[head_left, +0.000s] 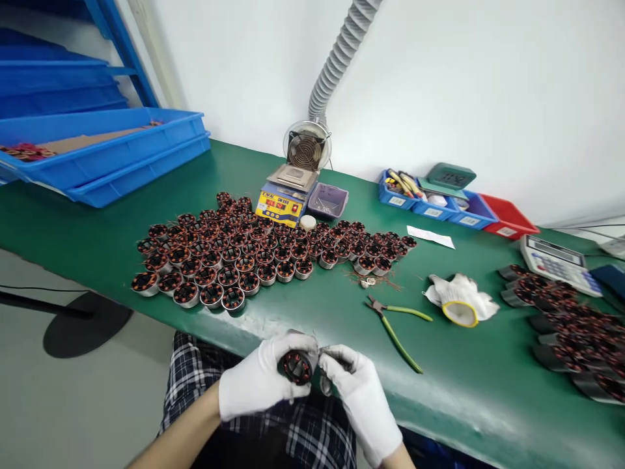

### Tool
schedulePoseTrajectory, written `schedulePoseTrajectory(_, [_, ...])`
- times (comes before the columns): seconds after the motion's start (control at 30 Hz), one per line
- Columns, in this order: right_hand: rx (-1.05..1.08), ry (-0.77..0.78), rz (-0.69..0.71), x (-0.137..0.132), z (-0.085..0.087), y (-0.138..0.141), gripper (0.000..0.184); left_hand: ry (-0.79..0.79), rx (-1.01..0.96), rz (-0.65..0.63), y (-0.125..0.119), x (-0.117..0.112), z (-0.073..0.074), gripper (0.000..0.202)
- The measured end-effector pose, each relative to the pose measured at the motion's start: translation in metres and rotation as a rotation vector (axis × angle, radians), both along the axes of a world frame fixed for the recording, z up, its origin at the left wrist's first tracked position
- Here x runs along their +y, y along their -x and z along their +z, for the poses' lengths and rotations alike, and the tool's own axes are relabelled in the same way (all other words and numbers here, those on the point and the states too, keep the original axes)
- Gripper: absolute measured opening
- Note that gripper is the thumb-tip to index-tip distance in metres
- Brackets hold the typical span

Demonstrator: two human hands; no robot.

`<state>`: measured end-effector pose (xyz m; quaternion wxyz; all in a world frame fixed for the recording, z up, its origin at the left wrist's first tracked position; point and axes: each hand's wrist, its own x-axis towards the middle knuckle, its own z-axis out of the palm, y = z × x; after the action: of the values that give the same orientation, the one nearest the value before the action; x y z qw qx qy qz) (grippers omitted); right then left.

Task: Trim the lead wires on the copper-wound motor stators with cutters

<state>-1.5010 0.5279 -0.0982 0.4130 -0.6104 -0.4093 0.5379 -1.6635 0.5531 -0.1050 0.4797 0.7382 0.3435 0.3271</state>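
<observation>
Wound stator (307, 363), one: held at the near edge of the bench (317, 312), over the lap. Left hand (262, 376), gloved: wrapped about the stator, thumb and fingers closed on it. Right hand (359, 393), gloved: fingertips curled at its side — whether pinching a wire, cannot tell. Step, apparently: finger work on the winding's ends; next move calls for a steady left hold. Pliers (378, 308): unheld, inward of the near edge.

Bright, soft light fills the wall (469, 91) beyond the fingers (334, 372); pale glare streaks the counter (469, 384) to their right; metal rings (593, 385) far right look stretched and blurred.
</observation>
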Motion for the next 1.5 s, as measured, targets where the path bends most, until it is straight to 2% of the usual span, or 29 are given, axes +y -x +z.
schedulePoseTrajectory(0.07, [-0.081, -0.065, -0.048, 0.001, -0.004, 0.000, 0.023, 0.004, 0.009, -0.075, -0.001, 0.001, 0.000, 0.027])
schedulePoseTrajectory(0.1, [-0.062, -0.047, -0.049, 0.001, -0.006, 0.000, 0.024, -0.057, 0.036, -0.075, -0.002, 0.001, -0.003, 0.023])
schedulePoseTrajectory(0.13, [0.008, 0.010, -0.029, 0.002, -0.008, -0.001, 0.026, -0.148, 0.077, -0.053, -0.004, 0.001, -0.007, 0.025])
schedulePoseTrajectory(0.23, [0.307, 0.237, 0.074, 0.007, -0.018, -0.006, 0.036, -0.428, 0.242, 0.071, -0.008, 0.002, -0.025, 0.048])
schedulePoseTrajectory(0.3, [0.308, 0.269, 0.128, 0.012, -0.023, -0.010, 0.035, -0.475, 0.341, 0.100, -0.010, 0.005, -0.036, 0.049])
schedulePoseTrajectory(0.37, [0.073, 0.171, 0.199, 0.018, -0.024, -0.014, 0.025, -0.404, 0.417, 0.084, -0.012, 0.011, -0.041, 0.046])
schedulePoseTrajectory(0.43, [-0.320, -0.048, 0.333, 0.024, -0.021, -0.019, 0.014, -0.329, 0.470, 0.069, -0.013, 0.017, -0.040, 0.050])
schedulePoseTrajectory(0.53, [-0.836, -0.341, 0.594, 0.032, -0.012, -0.036, 0.019, -0.287, 0.495, 0.047, -0.012, 0.023, -0.035, 0.052])
schedulePoseTrajectory(0.63, [-1.007, -0.381, 0.733, 0.038, -0.006, -0.071, 0.021, -0.270, 0.494, 0.024, -0.010, 0.026, -0.032, 0.052])
schedulePoseTrajectory(0.7, [-1.043, -0.326, 0.673, 0.040, -0.008, -0.101, 0.021, -0.256, 0.505, 0.014, -0.010, 0.025, -0.028, 0.052])
schedulePoseTrajectory(0.8, [-1.185, -0.217, 0.359, 0.041, -0.021, -0.139, 0.027, -0.268, 0.549, 0.023, -0.015, 0.019, -0.021, 0.051])
schedulePoseTrajectory(0.87, [-1.352, -0.209, 0.151, 0.040, -0.035, -0.150, 0.042, -0.320, 0.588, 0.036, -0.021, 0.016, -0.016, 0.046])
schedulePoseTrajectory(0.93, [-1.522, -0.218, 0.031, 0.038, -0.047, -0.151, 0.061, -0.366, 0.635, 0.023, -0.028, 0.013, -0.013, 0.031])
schedulePoseTrajectory(1.0, [-1.634, -0.219, 0.006, 0.037, -0.055, -0.145, 0.064, -0.370, 0.674, -0.011, -0.034, 0.013, -0.012, 0.017])
schedulePoseTrajectory(1.13, [-1.700, -0.255, 0.069, 0.037, -0.058, -0.135, 0.062, -0.340, 0.755, -0.041, -0.039, 0.015, -0.011, 0.021])
schedulePoseTrajectory(1.27, [-1.712, -0.339, 0.002, 0.042, -0.061, -0.138, 0.064, -0.342, 0.797, -0.008, -0.042, 0.015, -0.010, 0.022])
schedulePoseTrajectory(1.33, [-1.702, -0.374, 0.016, 0.046, -0.062, -0.140, 0.063, -0.335, 0.783, 0.008, -0.043, 0.015, -0.011, 0.022])
schedulePoseTrajectory(1.4, [-1.694, -0.332, 0.054, 0.049, -0.060, -0.139, 0.060, -0.322, 0.776, 0.012, -0.044, 0.015, -0.011, 0.022])
schedulePoseTrajectory(1.5, [-1.620, -0.160, 0.051, 0.048, -0.054, -0.131, 0.050, -0.312, 0.770, 0.013, -0.043, 0.016, -0.011, 0.022])
